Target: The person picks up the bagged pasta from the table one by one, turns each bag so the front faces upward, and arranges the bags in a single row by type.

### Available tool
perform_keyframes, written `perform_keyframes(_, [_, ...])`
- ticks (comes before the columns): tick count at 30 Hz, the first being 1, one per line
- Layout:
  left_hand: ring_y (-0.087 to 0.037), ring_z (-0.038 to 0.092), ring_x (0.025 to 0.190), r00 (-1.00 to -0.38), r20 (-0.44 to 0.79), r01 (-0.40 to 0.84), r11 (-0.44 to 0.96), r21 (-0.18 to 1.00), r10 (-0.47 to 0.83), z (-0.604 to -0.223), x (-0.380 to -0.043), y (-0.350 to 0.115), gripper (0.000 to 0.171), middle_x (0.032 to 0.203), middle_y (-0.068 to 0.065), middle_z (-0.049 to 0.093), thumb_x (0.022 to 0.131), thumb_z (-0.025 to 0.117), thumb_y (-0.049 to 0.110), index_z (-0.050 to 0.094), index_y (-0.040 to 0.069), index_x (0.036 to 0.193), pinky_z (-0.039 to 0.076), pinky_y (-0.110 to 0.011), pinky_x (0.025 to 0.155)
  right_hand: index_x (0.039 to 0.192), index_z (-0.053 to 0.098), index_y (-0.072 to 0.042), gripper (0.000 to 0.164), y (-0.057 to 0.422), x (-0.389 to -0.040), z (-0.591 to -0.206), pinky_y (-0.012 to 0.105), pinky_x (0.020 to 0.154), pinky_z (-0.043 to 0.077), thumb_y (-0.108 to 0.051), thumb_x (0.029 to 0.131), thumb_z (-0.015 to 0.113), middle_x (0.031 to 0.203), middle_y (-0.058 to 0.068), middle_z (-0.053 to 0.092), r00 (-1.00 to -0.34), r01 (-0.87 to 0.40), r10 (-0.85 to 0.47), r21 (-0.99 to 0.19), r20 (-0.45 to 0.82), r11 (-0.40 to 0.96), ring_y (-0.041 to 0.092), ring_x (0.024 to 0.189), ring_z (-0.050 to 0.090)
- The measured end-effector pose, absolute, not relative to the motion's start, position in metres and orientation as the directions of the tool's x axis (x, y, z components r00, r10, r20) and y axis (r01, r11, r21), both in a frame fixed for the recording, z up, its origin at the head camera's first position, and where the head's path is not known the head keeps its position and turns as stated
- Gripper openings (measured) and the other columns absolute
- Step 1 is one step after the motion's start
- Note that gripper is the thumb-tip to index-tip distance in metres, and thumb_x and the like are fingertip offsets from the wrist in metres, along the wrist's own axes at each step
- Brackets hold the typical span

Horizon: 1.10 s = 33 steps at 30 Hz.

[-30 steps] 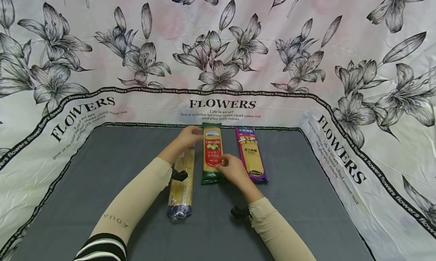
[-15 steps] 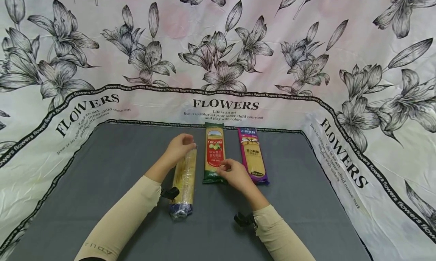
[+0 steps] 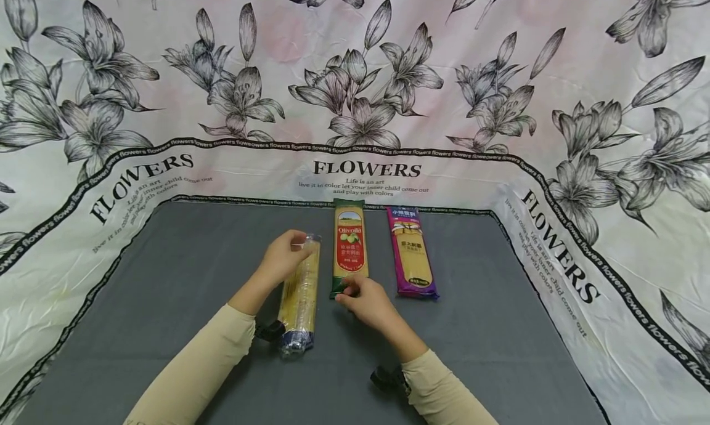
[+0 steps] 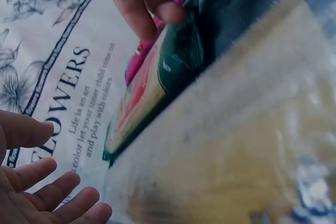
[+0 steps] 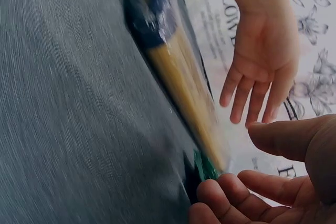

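Note:
A clear-wrapped pack of spaghetti (image 3: 300,299) with a dark blue end lies left of centre on the grey cloth. My left hand (image 3: 281,257) hovers by its far end, and the left wrist view shows thumb and fingers spread with nothing between them. To its right is a red and green spaghetti pack (image 3: 350,243). Over the near green end of that pack, my right hand (image 3: 367,302) has its fingers loosely bent and holds nothing in the right wrist view. A purple and yellow spaghetti pack (image 3: 412,252) lies farther right, apart from both hands.
Grey cloth (image 3: 477,351) covers the work surface. Beyond the packs, a white flower-printed border (image 3: 360,182) runs along the back and rises behind. A black wrist camera (image 3: 270,331) sits close to the clear pack's near end.
My left hand has moved from beside the red and green pack down and left to the clear pack's far end. My right hand has shifted slightly nearer and left. The packs keep their arrangement.

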<state>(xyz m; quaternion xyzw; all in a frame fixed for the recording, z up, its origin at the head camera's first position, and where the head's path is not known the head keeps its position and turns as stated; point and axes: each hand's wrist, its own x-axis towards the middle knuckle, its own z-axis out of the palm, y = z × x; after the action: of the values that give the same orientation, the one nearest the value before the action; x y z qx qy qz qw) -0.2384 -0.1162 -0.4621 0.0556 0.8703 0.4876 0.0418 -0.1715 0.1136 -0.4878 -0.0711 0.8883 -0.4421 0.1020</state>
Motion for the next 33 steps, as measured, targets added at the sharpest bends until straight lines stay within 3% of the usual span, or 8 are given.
perform_keyframes(11, [-0.043, 0.046, 0.139, -0.991, -0.098, -0.034, 0.523, 0.852, 0.095, -0.473, -0.246, -0.141, 0.059, 0.153, -0.023, 0.046, 0.101, 0.066, 0.025, 0.044, 0.000, 0.150, 0.046, -0.058, 0.108, 0.132, 0.065, -0.006, 0.045, 0.088, -0.155, -0.491, 0.040, 0.079, 0.056, -0.030, 0.095, 0.075, 0.113, 0.006, 0.069, -0.942, -0.047, -0.292, -0.796, -0.167, 0.604, 0.022, 0.103, 0.065])
perform_keyframes(19, [-0.045, 0.046, 0.139, -0.965, -0.213, -0.138, 0.393, 0.909, 0.155, -0.484, -0.271, -0.154, 0.071, 0.156, -0.030, 0.039, 0.099, 0.069, 0.019, 0.032, -0.006, 0.155, 0.051, -0.054, 0.106, 0.129, 0.066, -0.002, 0.053, 0.073, -0.145, -0.495, 0.045, 0.089, 0.055, -0.035, 0.090, 0.081, 0.116, 0.009, 0.068, -0.937, -0.097, -0.318, -0.765, -0.146, 0.636, 0.024, 0.105, 0.064])
perform_keyframes(25, [-0.044, 0.049, 0.138, -0.942, -0.270, -0.184, 0.364, 0.913, 0.201, -0.488, -0.283, -0.159, 0.086, 0.158, -0.029, 0.037, 0.091, 0.078, 0.009, 0.026, -0.006, 0.158, 0.051, -0.048, 0.107, 0.127, 0.068, -0.002, 0.062, 0.065, -0.139, -0.499, 0.047, 0.091, 0.054, -0.044, 0.085, 0.083, 0.118, 0.010, 0.062, -0.945, -0.107, -0.292, -0.703, -0.147, 0.703, 0.024, 0.105, 0.059])
perform_keyframes(33, [-0.041, 0.051, 0.136, -0.928, -0.317, -0.234, 0.360, 0.903, 0.194, -0.489, -0.294, -0.157, 0.085, 0.157, -0.028, 0.040, 0.090, 0.078, 0.005, 0.028, -0.007, 0.157, 0.054, -0.046, 0.104, 0.131, 0.068, -0.004, 0.073, 0.060, -0.139, -0.502, 0.044, 0.091, 0.055, -0.055, 0.080, 0.084, 0.116, 0.010, 0.057, -0.945, -0.143, -0.292, -0.618, -0.145, 0.773, 0.022, 0.102, 0.058])
